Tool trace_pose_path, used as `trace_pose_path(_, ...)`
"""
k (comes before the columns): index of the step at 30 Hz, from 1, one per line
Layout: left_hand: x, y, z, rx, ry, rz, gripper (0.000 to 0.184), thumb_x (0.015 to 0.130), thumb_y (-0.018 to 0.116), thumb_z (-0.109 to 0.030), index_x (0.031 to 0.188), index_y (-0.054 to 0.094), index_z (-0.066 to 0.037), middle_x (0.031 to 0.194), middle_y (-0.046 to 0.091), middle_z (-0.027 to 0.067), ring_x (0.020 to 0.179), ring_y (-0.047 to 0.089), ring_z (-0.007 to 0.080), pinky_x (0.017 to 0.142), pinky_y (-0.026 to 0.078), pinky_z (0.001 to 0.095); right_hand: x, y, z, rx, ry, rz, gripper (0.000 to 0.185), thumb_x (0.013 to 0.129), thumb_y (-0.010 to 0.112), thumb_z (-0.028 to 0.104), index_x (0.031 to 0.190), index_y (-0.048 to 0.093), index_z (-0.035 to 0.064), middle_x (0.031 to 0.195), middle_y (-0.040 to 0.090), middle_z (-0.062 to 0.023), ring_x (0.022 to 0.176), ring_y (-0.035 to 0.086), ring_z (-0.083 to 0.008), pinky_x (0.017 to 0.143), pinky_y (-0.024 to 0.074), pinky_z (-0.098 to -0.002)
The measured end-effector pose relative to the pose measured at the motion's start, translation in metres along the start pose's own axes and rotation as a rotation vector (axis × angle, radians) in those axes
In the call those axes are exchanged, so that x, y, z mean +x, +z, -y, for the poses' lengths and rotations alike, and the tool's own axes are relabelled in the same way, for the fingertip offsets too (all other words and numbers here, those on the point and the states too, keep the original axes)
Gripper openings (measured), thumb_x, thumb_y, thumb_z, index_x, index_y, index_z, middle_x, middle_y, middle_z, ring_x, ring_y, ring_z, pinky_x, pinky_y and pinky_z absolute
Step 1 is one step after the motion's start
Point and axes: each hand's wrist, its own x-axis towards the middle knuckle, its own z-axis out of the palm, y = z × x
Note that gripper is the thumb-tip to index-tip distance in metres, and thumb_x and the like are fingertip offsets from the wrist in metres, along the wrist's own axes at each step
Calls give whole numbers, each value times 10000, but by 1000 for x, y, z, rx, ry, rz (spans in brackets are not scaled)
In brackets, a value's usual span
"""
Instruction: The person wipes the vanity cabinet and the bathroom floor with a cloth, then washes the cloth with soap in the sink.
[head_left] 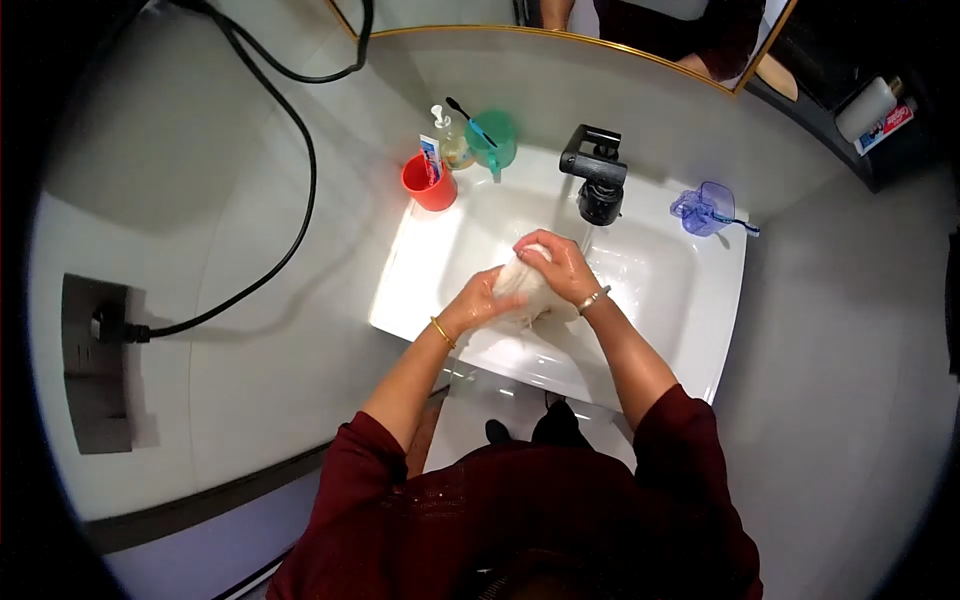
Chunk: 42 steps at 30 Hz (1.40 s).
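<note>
A wet, off-white cloth (530, 286) is bunched between my two hands over the basin of the white sink (480, 352). My left hand (482, 299) grips it from the left side, with a gold bangle on that wrist. From the upper right my right hand (562, 264) curls its fingers over the top of the cloth; a silver-coloured band circles this wrist. The cloth's lower end hangs below my hands. Behind them stands a black faucet (598, 180), and a thin stream of water seems to come down beside my right hand.
Left on the sink's rim are a red cup (428, 190) with a toothpaste tube, a pump bottle (456, 150) and a green mug (500, 138) with a toothbrush. A purple cup (704, 212) stands right. A black cable (309, 170) runs along the left wall.
</note>
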Motion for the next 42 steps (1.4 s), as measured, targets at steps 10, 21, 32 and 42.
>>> trace_pose_path(10, 20, -40, 60, -1138, -240, -241, 529, 932, 469, -436, 1249, 476, -12, 1193, 572, 137, 1104, 557, 252, 937, 455, 389, 145, 45, 8, -608, -137, -280, 234, 802, 556, 58, 1014, 650, 85, 928, 617, -185, 885, 591, -379, 768, 482, -438)
trace_pose_path(21, -11, -11, 74, -1371, -109, -313, 491, 931, 495, -386, 1280, 438, -45, 1249, 535, 85, 1153, 520, 252, 961, 441, 427, 289, 77, 7, -939, 106, -86, 291, 883, 493, 305, 1058, 618, 110, 1081, 594, -161, 1026, 583, -365, 833, 495, -437)
trace_pose_path(32, -21, -18, 97, -1407, -95, -267, 479, 943, 480, -375, 1288, 424, -47, 1260, 520, 97, 1160, 514, 256, 962, 440, 432, 180, 84, -90, -675, 224, -98, 288, 760, 670, 143, 950, 526, -20, 731, 637, -168, 513, 636, -270, 508, 509, -362)
trace_pose_path(42, -16, -10, 102, -1349, -114, -339, 516, 933, 494, -380, 1301, 419, -27, 1268, 519, 105, 1173, 503, 260, 989, 415, 450, 172, 63, -83, -123, 301, -519, 266, 785, 697, 165, 949, 549, 17, 640, 611, -129, 451, 587, -186, 454, 503, -311)
